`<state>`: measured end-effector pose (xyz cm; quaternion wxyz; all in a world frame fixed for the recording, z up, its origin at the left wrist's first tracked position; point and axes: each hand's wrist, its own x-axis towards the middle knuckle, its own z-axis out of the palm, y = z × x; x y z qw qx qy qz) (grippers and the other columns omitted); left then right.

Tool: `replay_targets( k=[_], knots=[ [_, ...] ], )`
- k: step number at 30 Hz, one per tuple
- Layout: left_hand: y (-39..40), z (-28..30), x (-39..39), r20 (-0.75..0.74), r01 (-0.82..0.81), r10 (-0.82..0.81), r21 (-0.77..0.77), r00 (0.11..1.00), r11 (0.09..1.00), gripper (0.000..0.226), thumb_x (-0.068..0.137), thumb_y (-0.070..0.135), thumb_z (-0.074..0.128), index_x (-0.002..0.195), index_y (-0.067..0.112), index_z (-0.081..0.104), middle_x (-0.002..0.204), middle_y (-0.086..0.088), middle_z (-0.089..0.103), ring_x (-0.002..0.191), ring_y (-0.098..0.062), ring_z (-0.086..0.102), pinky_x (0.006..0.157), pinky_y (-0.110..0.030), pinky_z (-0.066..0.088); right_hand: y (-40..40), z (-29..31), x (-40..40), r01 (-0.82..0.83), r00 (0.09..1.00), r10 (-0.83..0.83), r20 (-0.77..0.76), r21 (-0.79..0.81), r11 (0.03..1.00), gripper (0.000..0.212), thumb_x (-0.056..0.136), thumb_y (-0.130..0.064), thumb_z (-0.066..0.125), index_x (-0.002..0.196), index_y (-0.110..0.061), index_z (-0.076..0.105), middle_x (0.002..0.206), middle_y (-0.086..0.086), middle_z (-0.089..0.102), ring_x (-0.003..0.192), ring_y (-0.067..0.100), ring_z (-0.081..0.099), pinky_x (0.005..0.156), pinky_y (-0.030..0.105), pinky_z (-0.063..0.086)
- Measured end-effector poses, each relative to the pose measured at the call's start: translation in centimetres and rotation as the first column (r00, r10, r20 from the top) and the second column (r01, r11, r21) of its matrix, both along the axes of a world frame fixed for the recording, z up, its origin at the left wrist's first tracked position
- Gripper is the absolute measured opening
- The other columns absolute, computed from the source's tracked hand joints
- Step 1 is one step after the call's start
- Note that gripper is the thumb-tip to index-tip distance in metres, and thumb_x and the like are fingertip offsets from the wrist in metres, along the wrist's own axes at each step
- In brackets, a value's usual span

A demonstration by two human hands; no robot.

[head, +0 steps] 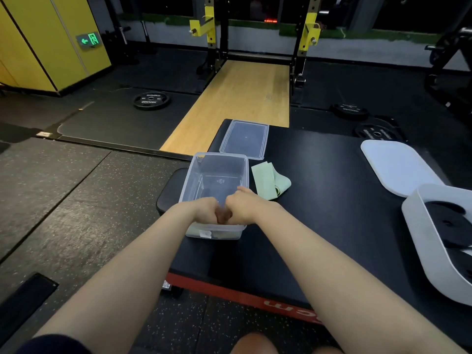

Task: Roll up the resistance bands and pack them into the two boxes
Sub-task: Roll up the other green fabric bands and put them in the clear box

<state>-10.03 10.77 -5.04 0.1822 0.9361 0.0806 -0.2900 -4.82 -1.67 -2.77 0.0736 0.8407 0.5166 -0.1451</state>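
hands: left hand (pixel 204 209) and right hand (pixel 244 206) are knuckle to knuckle, down in the near end of the clear box (pixel 217 175)
fingers: curled in tight on something small and dark between them, honestly can't tell what it is
green band (pixel 269 180): lying loose on the black surface (pixel 319 200), just right of the clear box
clear lid (pixel 245 139): flat, just past the box on the far side
white box (pixel 419 226): near right, dark stuff inside, white lid (pixel 393 167) just behind it
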Motion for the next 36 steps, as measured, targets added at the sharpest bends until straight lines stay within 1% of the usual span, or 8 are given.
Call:
replay_targets(
  k=[3,5,9,14,22,26,32,36],
  knots=[
    [-0.7,0.9,0.5,-0.03,0.019,-0.016,0.099,0.999,0.995,0.025,0.089,0.032,0.051,0.079,0.01,0.056,0.068,0.001,0.047,0.075,-0.022,0.047,0.071,-0.031,0.041,-1.1,-0.1,0.4,0.074,0.991,-0.046,-0.129,0.216,0.974,0.019,0.089,-0.025,0.056,0.101,-0.017,0.07,0.093,0.002,0.069,0.1,0.021,0.054,0.116,0.033,0.014],
    [-0.8,1.4,0.8,-0.064,0.028,-0.022,0.099,0.998,0.995,0.017,0.088,0.025,0.053,0.073,0.018,0.058,0.069,0.005,0.048,0.074,-0.019,0.046,0.072,-0.028,0.041,-2.3,-0.1,1.0,0.16,0.975,-0.085,-0.205,0.388,0.908,0.026,0.091,-0.029,0.059,0.113,-0.018,0.068,0.112,0.0,0.067,0.111,0.019,0.05,0.107,0.028,0.026],
    [-0.4,1.7,0.8,-0.129,0.003,0.004,0.051,0.992,0.999,0.033,0.083,0.014,0.059,0.115,0.021,0.067,0.106,0.009,0.063,0.098,-0.012,0.055,0.097,-0.028,0.045,-5.4,-0.4,2.3,0.362,0.929,-0.221,-0.295,0.608,0.707,0.026,0.09,-0.028,0.062,0.111,-0.013,0.068,0.111,0.001,0.064,0.108,0.016,0.053,0.091,0.023,0.039],
    [-0.9,3.1,0.9,-0.04,-0.076,0.077,0.031,0.996,0.997,0.049,0.086,0.025,0.066,0.132,0.014,0.052,0.128,-0.001,0.057,0.119,-0.02,0.053,0.1,-0.029,0.04,-9.1,-2.3,4.2,0.538,0.843,-0.442,-0.306,0.5,0.679,0.026,0.091,-0.026,0.06,0.115,-0.016,0.066,0.117,-0.002,0.061,0.108,0.019,0.055,0.09,0.032,0.045],
    [-5.5,5.0,4.4,0.555,-0.133,0.119,-0.015,0.823,0.991,0.032,0.09,0.022,0.06,0.12,0.013,0.06,0.123,-0.005,0.058,0.112,-0.019,0.055,0.09,-0.026,0.042,-10.6,-4.6,5.9,0.511,0.853,-0.498,-0.157,0.446,0.735,0.032,0.093,-0.024,0.058,0.125,-0.02,0.059,0.127,-0.005,0.053,0.119,0.017,0.044,0.089,0.034,0.044],
    [-8.6,2.7,6.1,0.423,0.037,-0.131,0.224,0.897,0.974,0.039,0.091,0.026,0.058,0.128,0.018,0.052,0.127,-0.004,0.051,0.113,-0.023,0.052,0.089,-0.034,0.045,-10.7,-5.7,6.3,0.505,0.855,-0.492,-0.163,0.478,0.719,0.033,0.092,-0.02,0.058,0.125,-0.021,0.058,0.127,-0.007,0.053,0.116,0.016,0.043,0.084,0.033,0.046],
    [-11.3,-0.1,8.2,0.226,0.082,-0.249,0.564,0.942,0.822,0.043,0.093,0.044,0.051,0.122,0.012,0.048,0.121,-0.006,0.055,0.111,-0.023,0.056,0.082,-0.028,0.032,-11.2,-6.8,7.4,0.464,0.878,-0.458,-0.138,0.477,0.746,0.042,0.091,-0.017,0.059,0.133,-0.021,0.051,0.133,-0.006,0.045,0.121,0.016,0.038,0.084,0.031,0.044],
    [-11.9,-0.3,8.9,0.242,0.064,-0.256,0.596,0.936,0.8,0.028,0.092,0.007,0.051,0.12,0.011,0.052,0.12,-0.006,0.055,0.111,-0.025,0.058,0.08,-0.028,0.04,-11.4,-7.5,7.9,0.496,0.866,-0.453,-0.21,0.472,0.729,0.049,0.092,-0.018,0.059,0.138,-0.024,0.046,0.136,-0.006,0.041,0.122,0.016,0.037,0.087,0.034,0.047]
  ],
)
